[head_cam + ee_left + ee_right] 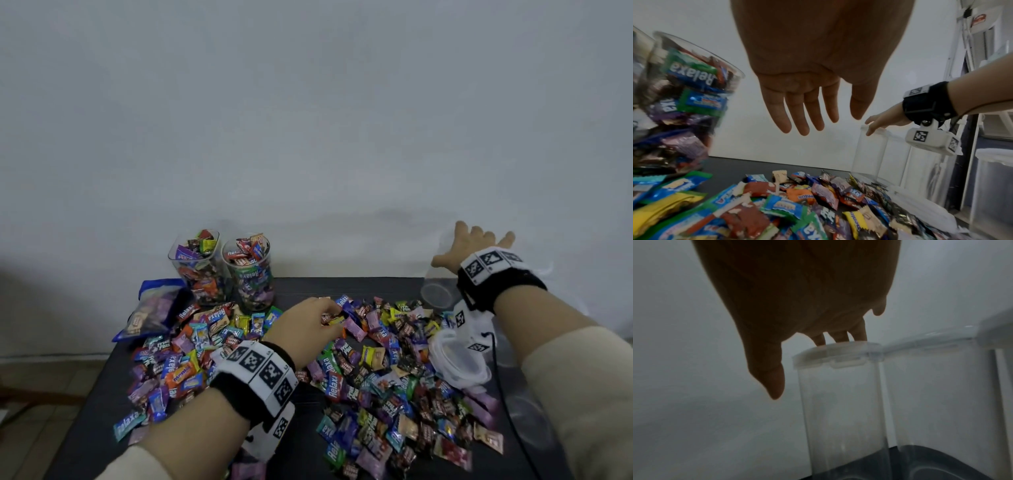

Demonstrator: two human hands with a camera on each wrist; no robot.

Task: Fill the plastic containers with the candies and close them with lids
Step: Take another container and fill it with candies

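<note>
**Hands over candy pile and clear jar**

Candies [376, 370] in bright wrappers lie scattered across the dark table [308, 287] in the head view. At the far left edge two clear jars stand upright, side by side and heaped full: a squarish jar [200, 270] and a round jar [251, 274], both without lids. The left hand [308, 325] hangs low over the pile, fingers bent down among the wrappers; whether it has hold of one cannot be told here. The right hand [469, 250] reaches to the far right corner, fingers spread over an empty jar [436, 287]. A loose lid [459, 359] lies flat beside the pile.

From the left wrist, the left hand [818, 73] shows straight, slightly parted fingers above the candies [797, 203], holding nothing. The empty jar [869, 151] stands upright, long axis vertical.

From the right wrist, the right hand [797, 305] is spread open, its fingertips [840, 338] at the lidded top of the empty jar [842, 402], the thumb beside the wall, not gripping.
</note>
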